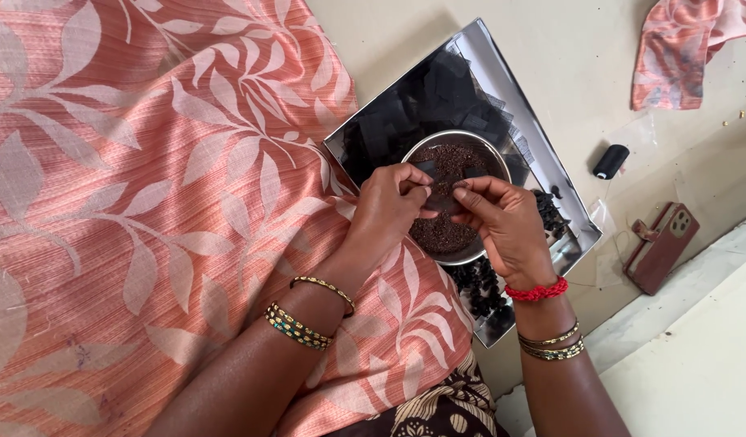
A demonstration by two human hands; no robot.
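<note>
My left hand (389,212) and my right hand (506,226) meet over a round steel bowl (488,146) filled with small dark seeds. Between the fingertips of both hands I pinch a small square of black net cloth (439,194). The bowl rests in a shiny square steel tray (478,48) that holds a heap of black net squares (425,101) at its far end and several small black tied bundles (480,283) at its near end. Gold bangles sit on both wrists, and a red thread circles the right one.
A peach cloth with a pale leaf pattern (146,202) covers my lap and the left side. On the floor at right lie a black thread spool (611,161), a phone in a reddish case (663,245) and a patterned cloth scrap (680,48). A raised ledge runs along the lower right.
</note>
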